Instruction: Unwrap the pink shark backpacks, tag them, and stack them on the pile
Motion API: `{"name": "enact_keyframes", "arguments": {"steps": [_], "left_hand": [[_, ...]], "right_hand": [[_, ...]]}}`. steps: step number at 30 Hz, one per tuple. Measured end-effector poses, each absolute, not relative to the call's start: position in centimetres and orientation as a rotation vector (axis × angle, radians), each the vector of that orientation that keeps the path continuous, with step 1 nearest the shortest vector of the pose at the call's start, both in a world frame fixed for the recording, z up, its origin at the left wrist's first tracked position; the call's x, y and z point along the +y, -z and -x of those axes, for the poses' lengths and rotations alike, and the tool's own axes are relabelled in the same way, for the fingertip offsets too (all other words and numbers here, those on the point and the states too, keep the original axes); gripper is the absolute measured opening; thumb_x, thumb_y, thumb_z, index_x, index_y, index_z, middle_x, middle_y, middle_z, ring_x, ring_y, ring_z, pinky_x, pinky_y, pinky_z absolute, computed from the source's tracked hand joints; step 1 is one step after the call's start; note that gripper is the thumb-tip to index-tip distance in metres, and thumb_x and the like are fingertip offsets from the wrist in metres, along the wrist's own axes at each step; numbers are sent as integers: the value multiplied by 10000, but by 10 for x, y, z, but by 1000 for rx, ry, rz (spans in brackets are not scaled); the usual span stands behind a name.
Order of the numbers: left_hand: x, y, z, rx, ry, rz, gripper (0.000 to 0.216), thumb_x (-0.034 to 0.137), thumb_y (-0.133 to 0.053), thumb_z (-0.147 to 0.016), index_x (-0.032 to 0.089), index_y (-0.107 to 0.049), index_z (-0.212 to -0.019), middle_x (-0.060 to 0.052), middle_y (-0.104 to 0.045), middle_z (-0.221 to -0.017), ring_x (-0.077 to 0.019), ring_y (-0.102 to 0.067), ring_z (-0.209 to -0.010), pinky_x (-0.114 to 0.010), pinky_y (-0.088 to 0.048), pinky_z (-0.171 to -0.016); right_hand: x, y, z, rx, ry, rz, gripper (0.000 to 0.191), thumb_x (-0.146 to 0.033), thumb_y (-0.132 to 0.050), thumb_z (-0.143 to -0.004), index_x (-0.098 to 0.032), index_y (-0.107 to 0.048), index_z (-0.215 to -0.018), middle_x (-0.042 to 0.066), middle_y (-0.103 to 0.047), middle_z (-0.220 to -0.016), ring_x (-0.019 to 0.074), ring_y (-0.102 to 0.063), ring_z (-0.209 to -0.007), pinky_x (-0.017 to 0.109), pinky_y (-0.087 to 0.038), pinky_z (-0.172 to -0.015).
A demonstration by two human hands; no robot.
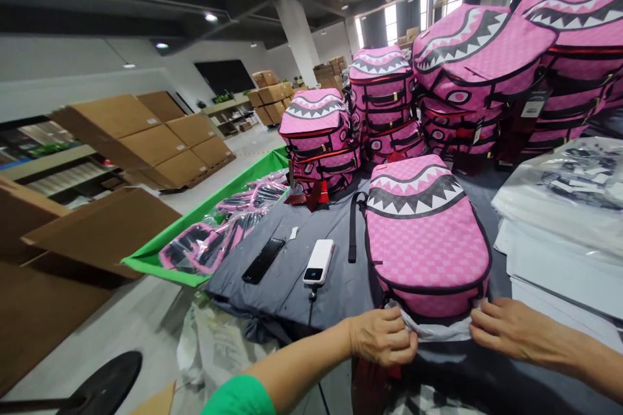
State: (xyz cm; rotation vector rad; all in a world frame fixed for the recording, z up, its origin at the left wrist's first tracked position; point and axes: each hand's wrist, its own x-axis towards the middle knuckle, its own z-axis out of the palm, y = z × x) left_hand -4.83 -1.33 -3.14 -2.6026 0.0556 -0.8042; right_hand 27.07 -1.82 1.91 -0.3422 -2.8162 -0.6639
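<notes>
A pink backpack (431,253) with a black-and-white shark-teeth print lies flat on the grey-covered table (282,227), its bottom end towards me. Across that end stretches a clear plastic bag (440,332). My left hand (384,336) pinches one side of the bag's edge, and my right hand (497,329) pinches the other side. Both sets of fingers are closed close to the backpack's lower corners. The bag's edge is bunched in the fingers, and how far it reaches under the backpack is hidden.
Stacked pink backpacks (384,91) line the table's back. Plastic bags (574,188) lie on white sheets (559,266) at right. A phone (263,260) and white power bank (319,262) with a cable are left. Beyond stand a green bin (165,256) of wrapped goods and cartons (150,142).
</notes>
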Motion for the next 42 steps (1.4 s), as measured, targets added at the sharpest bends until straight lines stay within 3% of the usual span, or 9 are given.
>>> {"name": "enact_keyframes", "arguments": {"steps": [8, 12, 18, 22, 26, 31, 35, 39, 42], "left_hand": [[-34, 29, 34, -209, 1051, 2632, 145, 187, -538, -928, 159, -619, -810, 27, -521, -580, -116, -489, -508, -260, -455, -533], [-32, 7, -9, -881, 859, 2908, 249, 300, -447, -1021, 132, -624, -969, -58, -688, -760, -167, -643, -666, -260, -484, -583], [-14, -11, -51, -1392, -121, 3412, 430, 410, -369, -1061, 159, -645, -848, -47, -707, -769, -197, -695, -728, -257, -478, -652], [-13, -8, -50, -1800, -214, 3752, 442, 437, -367, -1044, 152, -651, -861, -29, -678, -734, -177, -688, -700, -247, -516, -656], [-19, 2, -47, -2190, 42, 3800, 383, 468, -527, -976, 140, -660, -830, -15, -673, -699, -159, -663, -625, -226, -503, -586], [-19, 4, -59, -2093, 144, 3483, 337, 438, -657, -931, 142, -713, -779, -22, -719, -687, -163, -697, -645, -196, -458, -579], [-12, 3, -68, -1891, -42, 3122, 324, 489, -690, -905, 179, -762, -841, -55, -753, -723, -205, -727, -716, -215, -445, -607], [-8, 22, -74, -1544, -14, 2963, 355, 523, -647, -926, 188, -760, -887, -67, -753, -726, -219, -717, -675, -252, -432, -581], [-5, 40, -68, -1127, 153, 3016, 329, 433, -567, -995, 159, -714, -888, -60, -737, -751, -182, -684, -648, -266, -424, -571]], "right_hand": [[-52, 58, -284, -2346, 207, 796, 317, -13, -349, -940, -207, -584, -1026, 39, -688, -874, 120, -637, -627, 210, -492, -545], [-73, 58, -282, -1865, -202, 1242, 100, -332, -508, -988, -242, -550, -1003, -27, -655, -713, 113, -597, -470, 181, -482, -426], [-59, 27, -255, -1637, -441, 1413, 423, -662, -533, -924, -249, -582, -841, -22, -631, -671, 143, -579, -489, 237, -484, -450], [-59, 34, -241, -1474, -635, 1424, 496, -677, -457, -949, -237, -568, -747, -15, -594, -640, 153, -560, -543, 253, -491, -530], [-64, 63, -222, -1070, -867, 1459, 531, -741, -453, -896, -230, -543, -784, -15, -559, -626, 173, -543, -565, 263, -457, -482], [-31, 85, -213, -971, -644, 1560, 622, -818, -271, -894, -250, -452, -718, -12, -506, -606, 175, -496, -584, 287, -448, -525], [-15, 70, -244, -1123, -614, 1559, 597, -838, -428, -824, -260, -476, -687, -32, -470, -529, 175, -460, -485, 305, -402, -472], [-26, 37, -264, -1691, -295, 1254, 283, -495, -505, -985, -233, -610, -986, 54, -681, -861, 215, -647, -792, 349, -512, -754], [-25, 19, -260, -2306, -161, 852, 270, -384, -419, -1055, -221, -613, -1146, 59, -705, -941, 200, -642, -845, 371, -484, -867]]}}
